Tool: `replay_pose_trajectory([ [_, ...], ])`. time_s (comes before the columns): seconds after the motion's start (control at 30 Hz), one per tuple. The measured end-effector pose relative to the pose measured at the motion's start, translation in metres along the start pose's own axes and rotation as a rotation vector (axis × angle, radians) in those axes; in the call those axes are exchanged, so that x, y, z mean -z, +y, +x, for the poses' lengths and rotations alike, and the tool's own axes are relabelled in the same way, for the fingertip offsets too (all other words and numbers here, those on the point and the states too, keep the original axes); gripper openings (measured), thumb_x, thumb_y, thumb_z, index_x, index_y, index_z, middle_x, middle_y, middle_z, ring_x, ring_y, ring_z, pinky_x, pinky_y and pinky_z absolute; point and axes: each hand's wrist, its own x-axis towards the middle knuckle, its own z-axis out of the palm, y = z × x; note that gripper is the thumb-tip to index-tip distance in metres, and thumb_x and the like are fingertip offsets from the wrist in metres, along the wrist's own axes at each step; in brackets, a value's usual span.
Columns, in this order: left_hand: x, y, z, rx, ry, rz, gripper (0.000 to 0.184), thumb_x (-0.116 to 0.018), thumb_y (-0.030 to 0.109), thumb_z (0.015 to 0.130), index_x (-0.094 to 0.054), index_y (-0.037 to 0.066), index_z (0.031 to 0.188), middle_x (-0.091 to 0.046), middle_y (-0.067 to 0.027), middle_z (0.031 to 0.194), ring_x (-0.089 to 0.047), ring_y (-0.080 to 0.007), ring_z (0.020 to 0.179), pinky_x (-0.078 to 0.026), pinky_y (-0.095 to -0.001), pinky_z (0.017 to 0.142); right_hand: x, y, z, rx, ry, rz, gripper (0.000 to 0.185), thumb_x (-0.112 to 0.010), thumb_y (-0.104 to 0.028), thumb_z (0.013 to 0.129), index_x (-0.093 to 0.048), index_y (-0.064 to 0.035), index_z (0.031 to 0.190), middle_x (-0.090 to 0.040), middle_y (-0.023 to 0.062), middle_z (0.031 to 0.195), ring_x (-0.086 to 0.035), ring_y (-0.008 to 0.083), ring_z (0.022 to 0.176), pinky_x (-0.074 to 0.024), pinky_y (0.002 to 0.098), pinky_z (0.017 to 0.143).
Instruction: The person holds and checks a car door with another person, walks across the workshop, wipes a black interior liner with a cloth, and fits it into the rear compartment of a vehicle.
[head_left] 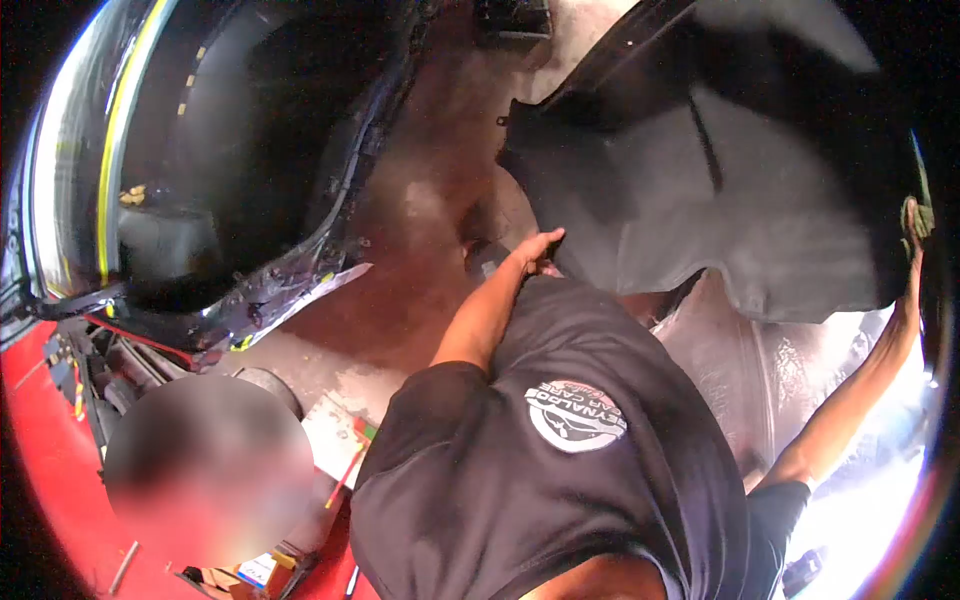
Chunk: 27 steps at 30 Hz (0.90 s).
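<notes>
A large black moulded panel (650, 170) with a matte face, a dark slit and a small tab on its left edge fills the upper right; its exact kind I cannot tell. My left hand (535, 252) is at its lower left edge, in front of my waist, with the thumb side towards the panel and the other fingers curled, partly hidden. At the far right, my right arm is stretched out and my right hand (914, 222) is closed round the panel's outer edge. Lens distortion and shadow blur the fingers there.
To the left is a glossy dark car body (260, 130) with a jagged lower edge. A dark box (514, 18) sits at the top, on the stained floor (420, 200). Lower left, a red surface (60, 470) carries loose items beside a blurred patch.
</notes>
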Motion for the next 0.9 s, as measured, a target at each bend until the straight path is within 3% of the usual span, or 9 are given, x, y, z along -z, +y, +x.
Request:
replay_pose_trajectory([
  [0.03,-0.005,-0.003,0.004,-0.024,-0.064,0.039,0.068,-0.065,0.053,0.089,-0.048,0.003,0.132,-0.055,-0.0220,0.120,-0.058,-0.0308,0.082,-0.051,-0.0462,0.060,0.005,0.004,0.009,0.005,0.005,-0.001,0.027,-0.065,-0.018,0.090,-0.067,-0.0023,0.112,-0.069,0.0145,0.109,-0.067,0.0286,0.101,-0.0508,0.0371,0.087],
  [0.07,0.008,-0.016,0.034,-0.054,0.033,0.026,0.091,-0.072,0.052,0.082,-0.031,0.007,0.149,-0.042,-0.0175,0.148,-0.048,-0.0410,0.126,-0.045,-0.0555,0.093,0.010,0.007,0.020,0.012,0.008,-0.004,0.027,-0.064,-0.018,0.090,-0.067,-0.0023,0.112,-0.069,0.0145,0.109,-0.067,0.0285,0.101,-0.0508,0.0371,0.087],
  [0.13,0.000,-0.004,0.035,-0.121,0.254,-0.083,0.088,-0.072,0.053,0.082,-0.034,0.008,0.148,-0.046,-0.0172,0.145,-0.046,-0.0397,0.129,-0.041,-0.0564,0.096,0.018,0.012,0.041,0.037,0.010,-0.010,0.026,-0.064,-0.018,0.091,-0.067,-0.0023,0.112,-0.069,0.0146,0.110,-0.067,0.0283,0.101,-0.0508,0.0370,0.087],
  [0.3,-0.021,0.035,-0.015,-0.075,-0.084,0.014,0.084,-0.073,0.057,0.080,-0.041,0.011,0.143,-0.049,-0.0154,0.142,-0.052,-0.0355,0.115,-0.044,-0.0520,0.084,0.020,0.013,0.095,0.106,0.052,0.005,0.026,-0.062,-0.017,0.092,-0.066,-0.0023,0.113,-0.069,0.0147,0.110,-0.066,0.0278,0.101,-0.0508,0.0368,0.087],
  [0.33,-0.053,0.048,-0.055,-0.063,0.113,0.203,0.084,-0.066,0.059,0.086,-0.044,-0.002,0.140,-0.055,-0.0253,0.133,-0.054,-0.0388,0.121,-0.049,-0.0470,0.090,0.018,0.006,0.103,0.123,0.070,0.019,0.026,-0.062,-0.017,0.092,-0.066,-0.0023,0.113,-0.069,0.0147,0.110,-0.066,0.0277,0.101,-0.0508,0.0367,0.087],
  [0.43,-0.071,0.039,-0.053,-0.460,0.109,0.732,0.100,-0.071,0.045,0.085,-0.019,-0.012,0.149,-0.036,-0.0318,0.148,-0.042,-0.0386,0.136,-0.038,-0.0461,0.110,0.007,-0.037,0.118,0.165,0.148,0.067,0.025,-0.061,-0.016,0.093,-0.066,-0.0023,0.114,-0.068,0.0148,0.110,-0.066,0.0274,0.101,-0.0507,0.0366,0.086],
  [0.47,-0.088,0.035,-0.043,-0.597,0.223,0.748,0.083,-0.076,0.038,0.081,-0.039,-0.010,0.136,-0.056,-0.0259,0.131,-0.054,-0.0376,0.123,-0.044,-0.0431,0.103,0.004,-0.062,0.118,0.169,0.177,0.093,0.025,-0.061,-0.016,0.093,-0.066,-0.0023,0.114,-0.068,0.0148,0.110,-0.066,0.0273,0.101,-0.0507,0.0365,0.086],
  [0.7,-0.295,0.126,-0.182,-1.253,-0.216,0.871,0.107,-0.073,0.048,0.082,-0.013,-0.006,0.153,-0.015,-0.0274,0.159,-0.019,-0.0356,0.148,-0.020,-0.0411,0.120,-0.021,-0.283,0.085,0.025,0.191,0.582,0.029,-0.063,-0.015,0.092,-0.064,-0.0045,0.119,-0.068,0.0109,0.106,-0.066,0.0205,0.094,-0.0503,0.0310,0.082],
  [0.9,-0.358,0.140,-0.236,-1.099,-0.016,0.966,0.105,-0.074,0.031,0.078,-0.007,0.000,0.153,-0.011,-0.0294,0.157,-0.026,-0.0475,0.142,-0.030,-0.0471,0.116,-0.018,-0.393,0.094,-0.022,0.122,1.001,0.033,-0.065,-0.015,0.091,-0.061,-0.0063,0.123,-0.069,0.0076,0.103,-0.065,0.0147,0.088,-0.0500,0.0262,0.079],
])
